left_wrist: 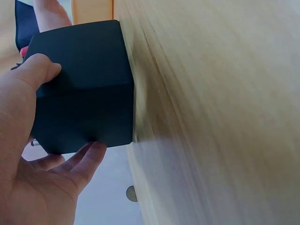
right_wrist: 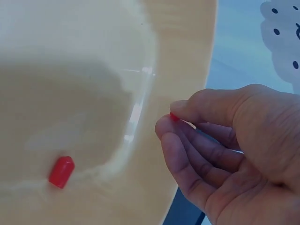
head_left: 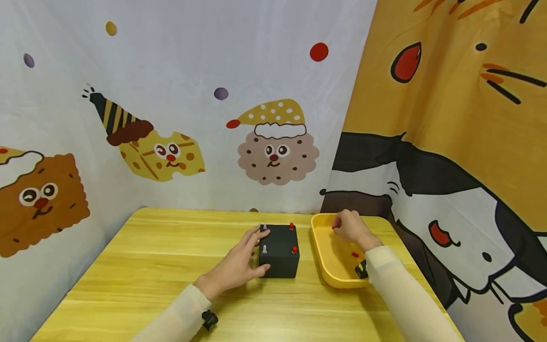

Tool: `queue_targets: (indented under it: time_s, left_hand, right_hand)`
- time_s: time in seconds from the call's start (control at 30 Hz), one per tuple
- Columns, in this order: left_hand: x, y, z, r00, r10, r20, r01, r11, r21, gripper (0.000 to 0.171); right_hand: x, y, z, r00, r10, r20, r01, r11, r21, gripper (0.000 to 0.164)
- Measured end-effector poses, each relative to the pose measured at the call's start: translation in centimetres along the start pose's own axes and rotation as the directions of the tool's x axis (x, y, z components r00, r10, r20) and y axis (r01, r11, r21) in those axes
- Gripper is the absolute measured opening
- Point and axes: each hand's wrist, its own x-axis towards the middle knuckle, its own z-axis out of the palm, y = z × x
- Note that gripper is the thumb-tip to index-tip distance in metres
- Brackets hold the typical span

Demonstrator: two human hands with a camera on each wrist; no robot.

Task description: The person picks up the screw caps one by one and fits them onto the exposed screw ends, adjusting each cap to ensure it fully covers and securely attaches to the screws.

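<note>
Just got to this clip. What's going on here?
A person sits two hands to work: the left hand grips a black box on the table, while the right hand pinches a small red piece over the yellow tray. Another red piece lies in the tray. On top of the box, two posts show red tops; two silver posts have none.

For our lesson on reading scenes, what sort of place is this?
Probably an indoor tabletop workspace, perhaps a makeshift one: a wood-grain table, cartoon-printed cloth hanging behind it, and a yellow tray beside a black box.
</note>
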Motion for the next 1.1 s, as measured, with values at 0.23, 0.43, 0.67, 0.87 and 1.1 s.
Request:
queue_targets:
  time_s: [0.23, 0.43, 0.67, 0.87, 1.1]
  left_hand:
    - [-0.1, 0.0, 0.0, 1.0, -0.015, 0.013, 0.015, 1.0, -0.01, 0.095]
    - [-0.1, 0.1, -0.2, 1.0, -0.027, 0.014, 0.027, 0.999, -0.019, 0.095]
    - [0.0, 0.1, -0.3, 1.0, -0.016, 0.024, 0.016, 1.0, -0.017, 0.094]
    - [-0.1, 0.0, -0.3, 0.999, -0.022, 0.026, 0.022, 1.0, -0.013, 0.095]
    - [0.2, 0.0, -0.4, 0.999, -0.024, 0.027, 0.024, 1.0, -0.01, 0.097]
  right_hand:
    - [-0.4, -0.6, -0.8, 1.0, -0.028, 0.003, 0.028, 1.0, 0.015, 0.004]
    - [-0.6, -1.1, -1.3, 1.0, -0.029, 0.005, 0.028, 0.999, 0.029, 0.004]
    - [-1.3, -1.3, -1.8, 0.999, -0.034, 0.005, 0.034, 0.999, 0.041, 0.004]
    - [-2.0, -1.8, -2.1, 0.999, -0.051, -0.02, 0.051, 0.998, 0.044, 0.003]
    - [-2.6, -2.0, -2.1, 0.999, -0.036, -0.034, 0.037, 0.999, 0.038, 0.006]
